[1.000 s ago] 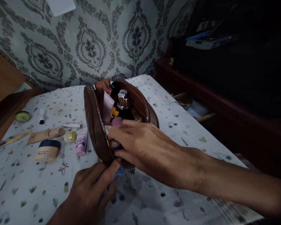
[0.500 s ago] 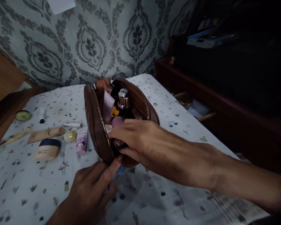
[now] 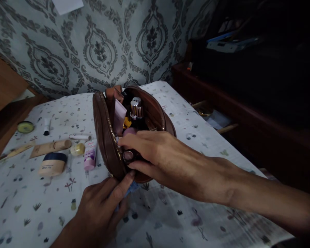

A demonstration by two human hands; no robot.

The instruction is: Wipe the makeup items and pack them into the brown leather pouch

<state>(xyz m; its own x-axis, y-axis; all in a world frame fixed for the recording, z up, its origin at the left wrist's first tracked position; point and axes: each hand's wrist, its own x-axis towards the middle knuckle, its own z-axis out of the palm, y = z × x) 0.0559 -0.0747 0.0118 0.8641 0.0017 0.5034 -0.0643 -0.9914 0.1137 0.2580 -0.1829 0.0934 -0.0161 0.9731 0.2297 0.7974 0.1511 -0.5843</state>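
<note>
A brown zippered bag [image 3: 103, 137] lies unzipped on the patterned sheet, filled with cosmetics. Inside it are silver-capped bottles [image 3: 136, 108], a pale pink tube [image 3: 119, 117] and a yellow item [image 3: 127, 122]. My right hand [image 3: 155, 148] reaches into the bag's near end, thumb and fingers closed round a small dark cosmetic item with a round, pinkish shiny end [image 3: 128, 156]. The rest of that item is hidden by my fingers. At the bag's near edge my left hand [image 3: 105, 199] grips the rim, and a bit of blue material [image 3: 131, 187] shows beside it.
Left of the bag lie a pink-and-purple tube [image 3: 90, 155], a blue-lidded jar [image 3: 53, 164], a beige tube [image 3: 50, 148], a small yellow-capped jar [image 3: 77, 149], a white pen-like stick [image 3: 80, 137] and a round green container [image 3: 25, 127]. A dark wooden ledge [image 3: 212, 100] borders the right.
Inside the bag, my right hand has shifted slightly left, and the round end of the small dark item now shows between thumb and fingers. My left hand stays at the rim.
</note>
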